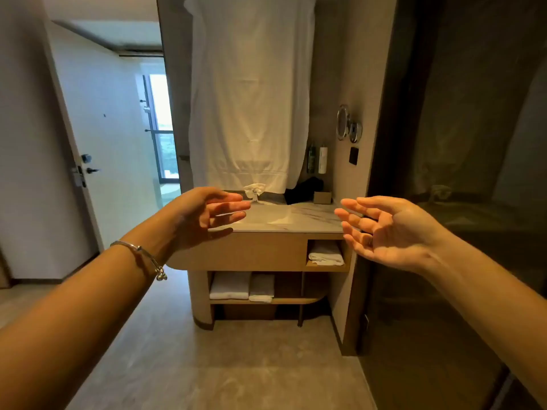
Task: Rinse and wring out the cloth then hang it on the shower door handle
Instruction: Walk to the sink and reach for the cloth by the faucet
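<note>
Ahead, the cloth (pixel 254 189) drapes the faucet beyond both hands' spread, empty fingers (pixel 233 206)

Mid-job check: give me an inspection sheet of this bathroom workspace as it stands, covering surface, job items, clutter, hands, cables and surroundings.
Surface: pale marble vanity top with sunken basin, mostly bare.
Job's things: small whitish cloth bunched on the tap; shower door handle not identifiable.
Clutter: black bundle, small tan box, two bottles at the back right corner.
Grips: left hand and right hand both open, empty, raised before the vanity.
Cables: nothing seen.
Surroundings: large white sheet hanging above the basin; folded white towels on shelves; round wall mirror; white door open at left; dark glass panel at right.
</note>
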